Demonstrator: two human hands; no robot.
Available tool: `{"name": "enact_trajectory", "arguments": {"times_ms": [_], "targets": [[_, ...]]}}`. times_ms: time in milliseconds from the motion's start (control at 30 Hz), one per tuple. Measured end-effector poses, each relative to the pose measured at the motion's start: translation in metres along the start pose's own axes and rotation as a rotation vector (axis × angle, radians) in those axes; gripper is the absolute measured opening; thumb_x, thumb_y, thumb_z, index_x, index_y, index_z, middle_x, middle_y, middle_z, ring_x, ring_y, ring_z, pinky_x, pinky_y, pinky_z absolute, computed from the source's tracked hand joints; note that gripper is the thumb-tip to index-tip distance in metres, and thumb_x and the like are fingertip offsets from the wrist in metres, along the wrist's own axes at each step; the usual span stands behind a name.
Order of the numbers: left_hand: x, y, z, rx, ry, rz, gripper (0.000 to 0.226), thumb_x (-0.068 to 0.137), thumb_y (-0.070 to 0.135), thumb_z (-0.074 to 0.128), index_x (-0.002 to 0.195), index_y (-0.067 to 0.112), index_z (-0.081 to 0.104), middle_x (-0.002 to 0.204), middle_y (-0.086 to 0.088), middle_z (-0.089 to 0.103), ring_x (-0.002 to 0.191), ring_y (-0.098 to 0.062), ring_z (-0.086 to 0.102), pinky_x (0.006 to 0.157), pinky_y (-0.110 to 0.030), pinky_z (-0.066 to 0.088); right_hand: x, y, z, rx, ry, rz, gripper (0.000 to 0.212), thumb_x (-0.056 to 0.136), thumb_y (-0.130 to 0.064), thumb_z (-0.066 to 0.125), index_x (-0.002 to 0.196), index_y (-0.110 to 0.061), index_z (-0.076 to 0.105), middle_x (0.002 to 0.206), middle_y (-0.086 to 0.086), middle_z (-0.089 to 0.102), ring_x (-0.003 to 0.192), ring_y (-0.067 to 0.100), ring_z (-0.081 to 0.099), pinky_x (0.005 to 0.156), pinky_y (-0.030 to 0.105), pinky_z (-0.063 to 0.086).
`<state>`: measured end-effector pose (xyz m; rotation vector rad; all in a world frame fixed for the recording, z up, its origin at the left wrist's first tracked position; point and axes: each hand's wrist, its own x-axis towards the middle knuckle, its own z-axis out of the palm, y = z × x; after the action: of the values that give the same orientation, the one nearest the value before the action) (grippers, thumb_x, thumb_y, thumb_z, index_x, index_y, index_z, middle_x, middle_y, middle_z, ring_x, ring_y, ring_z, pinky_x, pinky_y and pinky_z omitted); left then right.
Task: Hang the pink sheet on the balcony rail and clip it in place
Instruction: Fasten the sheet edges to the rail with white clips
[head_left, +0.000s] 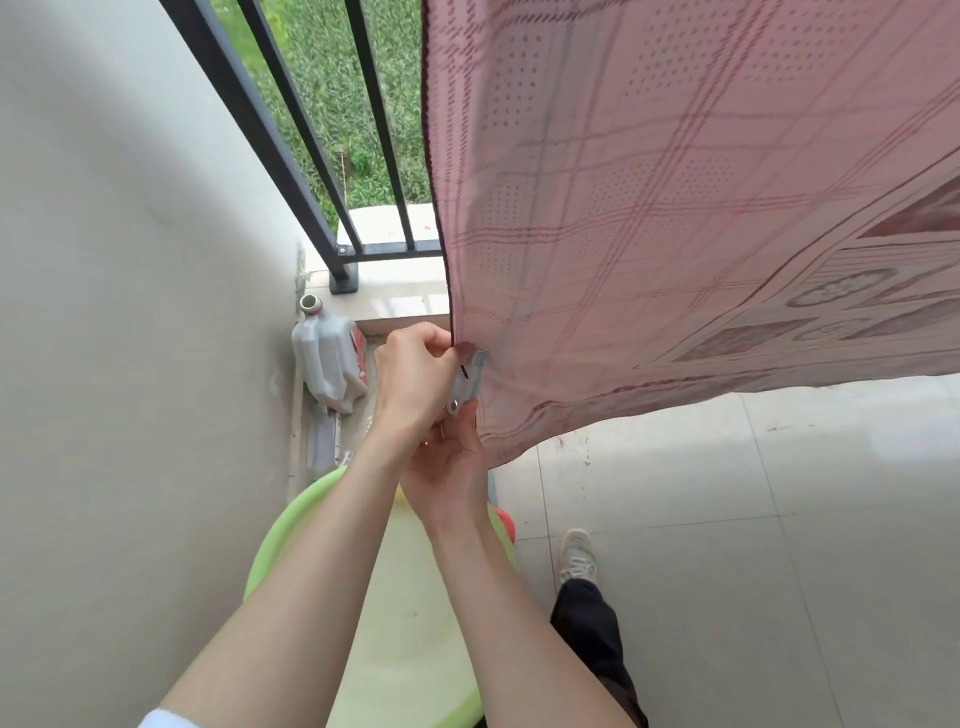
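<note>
The pink patterned sheet (675, 208) hangs down over the black balcony rail (291, 156) and fills the upper right of the view. Its lower left corner is pinched by my left hand (413, 376), fingers closed on the dark hem. A pale translucent clip (467, 382) sits on that corner, just right of my left fingers. My right hand (449, 467) is below, fingers closed on the clip's lower end. The rail's top bar is out of view.
A white wall (130, 312) stands close on the left. A white plastic jug (330, 358) rests on the floor in the corner by the rail post. A green basin (405, 613) lies under my forearms. My shoe (576, 556) is on the grey floor tiles.
</note>
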<state>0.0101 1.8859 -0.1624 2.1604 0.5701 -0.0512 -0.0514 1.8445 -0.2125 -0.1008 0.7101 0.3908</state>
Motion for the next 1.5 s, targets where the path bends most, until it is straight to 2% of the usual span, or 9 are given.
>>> {"name": "enact_trajectory", "arguments": {"times_ms": [133,233,400,500,600,733,867,1067,1500], "targets": [[-0.003,0.002,-0.001,0.072,0.040,-0.003,0.027,0.080,0.025,0.065,0.056,0.022,0.053,0.051,0.012,0.052,0.055,-0.016,0.054,0.059,-0.026,0.035,-0.005,-0.003,0.001,-0.038,-0.034,0.140,0.028,0.084,-0.036,0.058,0.077,-0.013,0.071,0.087,0.002,0.063,0.089,0.018,0.058,0.076,0.029,0.047],[-0.004,0.001,-0.002,0.100,0.001,-0.008,0.027,0.081,0.024,0.064,0.057,0.024,0.051,0.056,0.013,0.051,0.067,-0.019,0.052,0.066,-0.027,0.036,-0.006,-0.016,0.000,-0.239,-0.033,0.240,0.030,0.089,-0.043,0.052,0.081,-0.018,0.066,0.094,0.002,0.063,0.094,0.019,0.059,0.079,0.032,0.045],[-0.030,-0.008,-0.008,0.121,0.008,-0.003,0.014,0.086,0.021,0.059,0.095,0.011,0.064,0.096,-0.007,0.067,0.093,-0.021,0.060,0.082,-0.030,0.044,-0.027,-0.074,-0.004,-0.849,0.066,0.230,0.043,0.094,-0.045,0.045,0.127,-0.018,0.049,0.121,0.004,0.056,0.113,0.021,0.050,0.092,0.037,0.041],[-0.070,-0.013,0.003,0.285,0.024,0.047,0.036,0.086,0.018,0.059,0.119,0.005,0.053,0.116,-0.016,0.059,0.112,-0.032,0.051,0.093,-0.041,0.038,-0.061,-0.128,-0.009,-1.409,0.129,0.095,0.051,0.095,-0.045,0.043,0.132,-0.011,0.047,0.133,0.014,0.053,0.118,0.026,0.049,0.103,0.038,0.037],[-0.113,0.000,0.030,0.469,-0.083,0.094,0.054,0.087,0.027,0.059,0.134,0.007,0.042,0.132,-0.017,0.050,0.123,-0.033,0.043,0.098,-0.042,0.035,-0.103,-0.202,-0.014,-1.942,0.155,-0.124,0.057,0.093,-0.049,0.044,0.141,-0.017,0.039,0.144,0.008,0.045,0.130,0.022,0.043,0.107,0.032,0.032],[-0.158,0.071,0.079,0.642,-0.192,0.227,0.063,0.091,0.046,0.045,0.145,0.023,0.023,0.154,-0.007,0.021,0.141,-0.027,0.019,0.113,-0.045,0.019,-0.177,-0.317,0.001,-2.292,0.131,-0.397,0.072,0.091,-0.053,0.045,0.149,-0.019,0.018,0.154,0.003,0.028,0.140,0.020,0.028,0.114,0.034,0.023],[-0.200,0.183,0.131,0.614,-0.167,0.459,0.063,0.092,0.052,0.037,0.146,0.031,0.014,0.157,0.001,0.005,0.144,-0.023,0.001,0.115,-0.047,0.004,-0.256,-0.426,0.038,-2.436,0.089,-0.706,0.077,0.087,-0.060,0.045,0.149,-0.025,0.017,0.156,-0.001,0.024,0.143,0.019,0.022,0.115,0.047,0.018],[-0.244,0.356,0.191,0.596,-0.074,0.727,0.062,0.092,0.052,0.036,0.146,0.036,0.009,0.157,0.004,-0.004,0.144,-0.021,-0.010,0.114,-0.047,-0.007,-0.362,-0.557,0.091,-2.536,0.182,-1.050,0.079,0.087,-0.058,0.047,0.150,-0.025,0.013,0.158,0.003,0.015,0.144,0.023,0.016,0.116,0.045,0.015],[-0.241,0.638,0.238,0.559,0.425,1.137,0.058,0.092,0.044,0.040,0.145,0.034,0.017,0.157,-0.002,0.005,0.143,-0.022,-0.014,0.109,-0.052,-0.018,-0.444,-0.748,0.253,-2.340,0.158,-1.720,0.082,0.085,-0.065,0.042,0.150,-0.029,0.008,0.159,0.002,0.004,0.146,0.018,0.000,0.119,0.047,0.004]]}}
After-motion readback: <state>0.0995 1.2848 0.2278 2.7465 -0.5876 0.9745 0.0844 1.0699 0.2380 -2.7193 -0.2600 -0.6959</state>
